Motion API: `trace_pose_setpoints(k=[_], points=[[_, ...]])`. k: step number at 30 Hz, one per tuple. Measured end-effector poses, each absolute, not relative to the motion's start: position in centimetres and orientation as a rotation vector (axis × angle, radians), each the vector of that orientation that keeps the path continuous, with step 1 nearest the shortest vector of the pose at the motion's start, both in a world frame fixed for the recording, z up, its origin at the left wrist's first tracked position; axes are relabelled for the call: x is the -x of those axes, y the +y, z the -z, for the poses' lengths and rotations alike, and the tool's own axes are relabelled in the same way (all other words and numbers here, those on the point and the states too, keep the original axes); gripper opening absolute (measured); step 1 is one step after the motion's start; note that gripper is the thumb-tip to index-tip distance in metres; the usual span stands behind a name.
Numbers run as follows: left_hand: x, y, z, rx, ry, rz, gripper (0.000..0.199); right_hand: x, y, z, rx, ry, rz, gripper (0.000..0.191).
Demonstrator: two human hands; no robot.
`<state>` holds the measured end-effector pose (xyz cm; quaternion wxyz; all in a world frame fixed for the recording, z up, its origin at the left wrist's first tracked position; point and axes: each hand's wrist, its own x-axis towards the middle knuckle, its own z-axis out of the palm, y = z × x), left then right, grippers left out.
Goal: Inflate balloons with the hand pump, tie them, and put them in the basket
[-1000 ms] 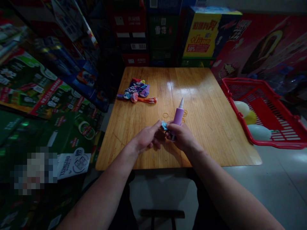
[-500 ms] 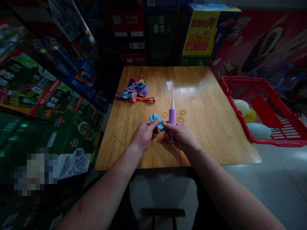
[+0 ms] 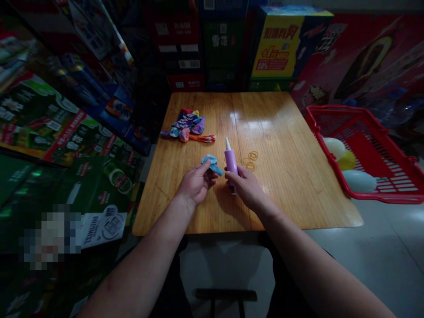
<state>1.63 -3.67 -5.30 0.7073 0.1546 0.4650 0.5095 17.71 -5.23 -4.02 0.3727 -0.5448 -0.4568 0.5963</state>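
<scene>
Between the thumb and fingers of my left hand [image 3: 197, 182] is a limp light-blue balloon [image 3: 209, 160], its narrow neck pointing right. My right hand [image 3: 245, 183] is wrapped round a purple balloon pump [image 3: 231, 161] with a white tapered nozzle, which tilts slightly left. A small gap separates the balloon's neck from the pump. Just beyond my right hand lie several yellow rubber bands [image 3: 252, 156]. A heap of deflated, patterned balloons [image 3: 188, 123] rests at the table's far left.
The wooden table [image 3: 278, 132] is in front of me. At its right stands a red plastic basket [image 3: 380, 132] holding a few inflated balloons [image 3: 359, 181]. Stacked green cartons [image 3: 86, 185] crowd the left side, and a yellow and blue box [image 3: 278, 44] stands behind the table.
My hands have moved apart a little, the left one shifting left with the blue balloon. The pump has tipped from upright toward the left, and the balloon's neck now shows.
</scene>
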Motion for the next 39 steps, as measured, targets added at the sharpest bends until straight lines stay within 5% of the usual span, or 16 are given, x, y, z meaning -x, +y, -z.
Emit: trace_pose_setpoints(k=[9, 39], points=[[2.3, -0.9, 4.7, -0.222, 1.084, -1.319, 0.014, -18.4, -7.4, 3.3, 1.523, -1.673, -0.956, 0.024], [2.1, -1.8, 4.4, -0.428, 1.055, -1.101, 0.018, -18.9, -7.8, 3.6, 1.498, -1.769, -1.033, 0.020]])
